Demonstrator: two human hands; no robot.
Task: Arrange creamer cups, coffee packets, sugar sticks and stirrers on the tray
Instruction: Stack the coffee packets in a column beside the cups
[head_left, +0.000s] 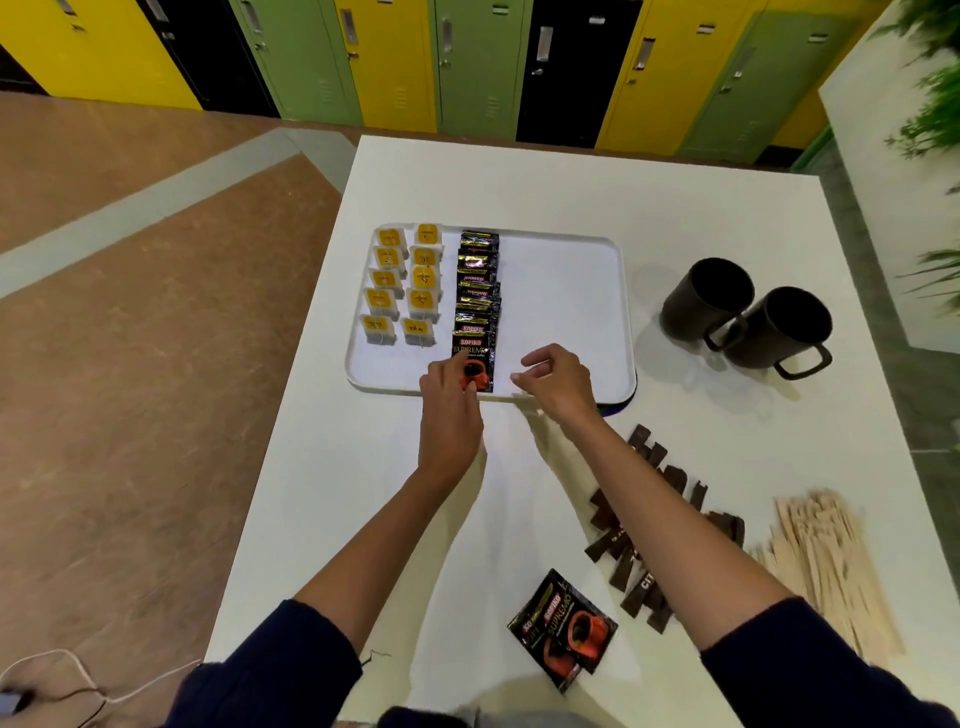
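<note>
Lockers (384, 62) in yellow, green and black line the far wall behind a white worktop (519, 176), where a white tray (571, 291) lies near the left edge. Two columns of tea bags (423, 301) fill the tray's left side, and a lapped row of coffee packets (478, 280) runs beside them

The step in hand looks like the coffee row. The left hand (449, 410) has its grip pinched on the near left corner of the front packet (480, 353), which lies at the tray's near rim. The right hand (563, 382) hovers just beside it over the rim, its grip loosely curled with thumb and forefinger close together and nothing visible between them

A few loose packets (563, 626) lie on the worktop near the person, so the row seems unfinished, but it already reaches the near rim. The next move likely calls for squaring this packet, then fetching the loose ones and finding them a place, perhaps a second column

Sugar sticks (639, 571) lie scattered under the right forearm, and stirrers (826, 561) are heaped further right, all off the tray. No creamer cups show. The tray's right half is bare and gives open room. Two dark mugs (706, 296) stand well right of the tray, clear of a reach to the sticks. The tray's left rim sits close to the worktop's edge, so pushes should go rightward
</note>
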